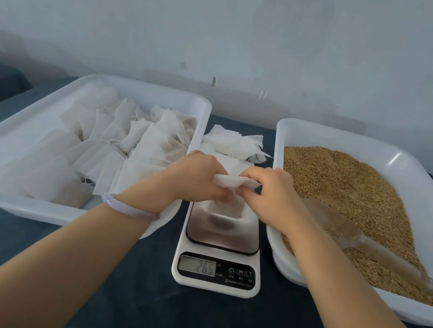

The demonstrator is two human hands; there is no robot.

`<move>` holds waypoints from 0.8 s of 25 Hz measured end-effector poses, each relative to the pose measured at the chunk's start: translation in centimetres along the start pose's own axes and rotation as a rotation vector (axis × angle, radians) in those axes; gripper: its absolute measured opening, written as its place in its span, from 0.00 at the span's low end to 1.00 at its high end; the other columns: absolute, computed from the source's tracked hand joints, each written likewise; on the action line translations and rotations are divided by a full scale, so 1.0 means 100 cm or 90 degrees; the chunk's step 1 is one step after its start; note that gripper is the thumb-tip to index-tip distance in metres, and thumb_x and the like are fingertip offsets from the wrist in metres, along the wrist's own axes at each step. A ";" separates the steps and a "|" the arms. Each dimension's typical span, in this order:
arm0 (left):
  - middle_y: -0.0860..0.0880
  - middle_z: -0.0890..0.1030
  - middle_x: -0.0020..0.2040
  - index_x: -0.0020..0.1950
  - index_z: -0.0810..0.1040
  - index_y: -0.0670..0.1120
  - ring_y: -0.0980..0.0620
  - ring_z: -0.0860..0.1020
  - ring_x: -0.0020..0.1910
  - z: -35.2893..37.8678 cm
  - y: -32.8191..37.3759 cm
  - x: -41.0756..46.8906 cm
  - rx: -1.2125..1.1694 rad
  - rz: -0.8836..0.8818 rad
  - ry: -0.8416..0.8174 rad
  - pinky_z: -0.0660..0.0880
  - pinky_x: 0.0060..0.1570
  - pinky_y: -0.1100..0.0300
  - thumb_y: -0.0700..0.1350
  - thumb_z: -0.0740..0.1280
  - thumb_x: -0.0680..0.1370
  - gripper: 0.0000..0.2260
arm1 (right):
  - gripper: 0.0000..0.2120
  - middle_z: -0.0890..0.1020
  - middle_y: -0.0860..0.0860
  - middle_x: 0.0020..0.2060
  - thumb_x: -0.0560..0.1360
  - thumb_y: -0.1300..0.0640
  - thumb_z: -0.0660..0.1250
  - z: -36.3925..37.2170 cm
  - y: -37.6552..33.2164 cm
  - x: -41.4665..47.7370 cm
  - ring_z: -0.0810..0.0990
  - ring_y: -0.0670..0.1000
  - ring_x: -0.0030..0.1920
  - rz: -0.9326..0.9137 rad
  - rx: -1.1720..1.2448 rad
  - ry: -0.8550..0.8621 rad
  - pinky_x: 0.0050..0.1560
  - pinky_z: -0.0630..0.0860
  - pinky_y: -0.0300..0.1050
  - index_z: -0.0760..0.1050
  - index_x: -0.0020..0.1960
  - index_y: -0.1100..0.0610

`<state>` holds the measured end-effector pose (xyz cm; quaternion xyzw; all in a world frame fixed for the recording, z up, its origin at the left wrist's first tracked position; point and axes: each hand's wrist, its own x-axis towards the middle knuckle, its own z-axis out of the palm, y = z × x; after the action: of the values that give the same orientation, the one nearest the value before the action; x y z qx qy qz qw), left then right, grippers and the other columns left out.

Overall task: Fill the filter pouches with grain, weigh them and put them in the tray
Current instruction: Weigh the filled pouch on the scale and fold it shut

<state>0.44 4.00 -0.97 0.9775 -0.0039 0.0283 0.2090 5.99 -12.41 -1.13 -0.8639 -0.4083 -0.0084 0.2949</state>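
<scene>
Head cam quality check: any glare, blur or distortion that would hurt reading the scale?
Head view: soft, even light, faint shadows; scale plate mirrors the pouch, no blown glare; display dim but legible; small glint on grain tray rim; tray edges bow from the wide lens.

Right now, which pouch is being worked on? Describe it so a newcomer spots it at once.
Find the white scale between the pouch tray and the grain tray. Over its plate, the left hand and right hand pinch the top of one white filter pouch. Unlike the loose pouches heaped behind the scale and those in the pouch tray, it alone is held.
</scene>
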 end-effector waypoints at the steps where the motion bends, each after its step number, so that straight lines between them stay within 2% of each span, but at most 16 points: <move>1: 0.53 0.74 0.28 0.27 0.72 0.55 0.56 0.72 0.32 0.000 -0.001 0.000 -0.052 -0.012 0.018 0.66 0.33 0.73 0.53 0.73 0.70 0.15 | 0.04 0.77 0.43 0.32 0.74 0.57 0.68 0.000 0.000 -0.001 0.71 0.40 0.33 -0.012 0.028 0.025 0.44 0.66 0.38 0.78 0.41 0.53; 3: 0.54 0.75 0.28 0.27 0.73 0.55 0.58 0.72 0.29 -0.001 -0.003 -0.002 -0.131 -0.012 0.043 0.66 0.29 0.70 0.50 0.74 0.70 0.15 | 0.01 0.79 0.42 0.36 0.74 0.56 0.68 0.001 -0.002 -0.002 0.74 0.39 0.34 -0.019 0.079 0.055 0.35 0.67 0.33 0.79 0.45 0.52; 5: 0.54 0.76 0.28 0.27 0.74 0.54 0.59 0.71 0.28 -0.002 -0.005 -0.003 -0.181 0.010 0.065 0.66 0.29 0.71 0.46 0.74 0.71 0.14 | 0.06 0.79 0.39 0.41 0.74 0.56 0.69 0.004 -0.003 0.000 0.75 0.37 0.38 -0.009 0.096 0.079 0.36 0.70 0.30 0.77 0.51 0.50; 8: 0.56 0.72 0.24 0.26 0.71 0.53 0.59 0.69 0.26 -0.005 -0.006 -0.003 -0.222 0.020 0.106 0.65 0.28 0.70 0.44 0.73 0.72 0.17 | 0.18 0.75 0.42 0.45 0.73 0.55 0.70 0.008 -0.007 0.006 0.73 0.38 0.41 0.027 0.064 0.145 0.39 0.67 0.28 0.72 0.61 0.53; 10: 0.57 0.69 0.21 0.24 0.69 0.52 0.60 0.67 0.24 -0.008 -0.008 -0.003 -0.266 -0.011 0.173 0.63 0.26 0.68 0.46 0.72 0.71 0.18 | 0.20 0.73 0.46 0.47 0.71 0.56 0.72 0.007 -0.014 0.014 0.72 0.41 0.41 0.036 0.059 0.234 0.39 0.66 0.28 0.69 0.60 0.55; 12: 0.56 0.69 0.22 0.25 0.71 0.49 0.59 0.66 0.25 -0.014 -0.011 0.000 -0.333 -0.073 0.292 0.63 0.26 0.65 0.49 0.70 0.70 0.15 | 0.12 0.75 0.47 0.45 0.72 0.58 0.71 0.010 -0.028 0.025 0.73 0.42 0.41 0.029 0.092 0.268 0.40 0.68 0.27 0.69 0.51 0.54; 14: 0.55 0.70 0.23 0.27 0.73 0.49 0.59 0.68 0.25 -0.020 -0.019 0.004 -0.362 -0.169 0.414 0.62 0.25 0.68 0.49 0.70 0.71 0.13 | 0.05 0.77 0.49 0.45 0.74 0.59 0.68 0.020 -0.046 0.040 0.77 0.45 0.44 0.008 0.123 0.194 0.45 0.71 0.32 0.74 0.48 0.56; 15: 0.55 0.71 0.23 0.27 0.73 0.50 0.60 0.68 0.25 -0.023 -0.025 0.004 -0.366 -0.209 0.452 0.63 0.25 0.68 0.48 0.69 0.72 0.13 | 0.05 0.77 0.50 0.47 0.75 0.59 0.67 0.026 -0.055 0.048 0.77 0.48 0.47 -0.006 0.122 0.148 0.49 0.72 0.37 0.76 0.51 0.57; 17: 0.55 0.72 0.23 0.28 0.72 0.49 0.57 0.69 0.26 -0.024 -0.036 0.004 -0.378 -0.265 0.484 0.62 0.25 0.68 0.45 0.67 0.73 0.13 | 0.09 0.76 0.53 0.52 0.77 0.60 0.63 0.038 -0.070 0.062 0.76 0.51 0.52 -0.021 0.109 0.085 0.55 0.71 0.42 0.77 0.56 0.57; 20: 0.51 0.76 0.26 0.28 0.74 0.46 0.51 0.75 0.30 -0.025 -0.054 0.007 -0.406 -0.330 0.494 0.71 0.32 0.59 0.43 0.65 0.73 0.12 | 0.12 0.74 0.55 0.55 0.78 0.62 0.59 0.048 -0.082 0.079 0.75 0.53 0.56 -0.022 0.109 0.049 0.58 0.72 0.47 0.75 0.60 0.58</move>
<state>1.15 9.93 -0.89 0.7529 0.3052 0.3309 0.4801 4.32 -0.30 1.03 -0.8271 -0.4109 -0.0119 0.3833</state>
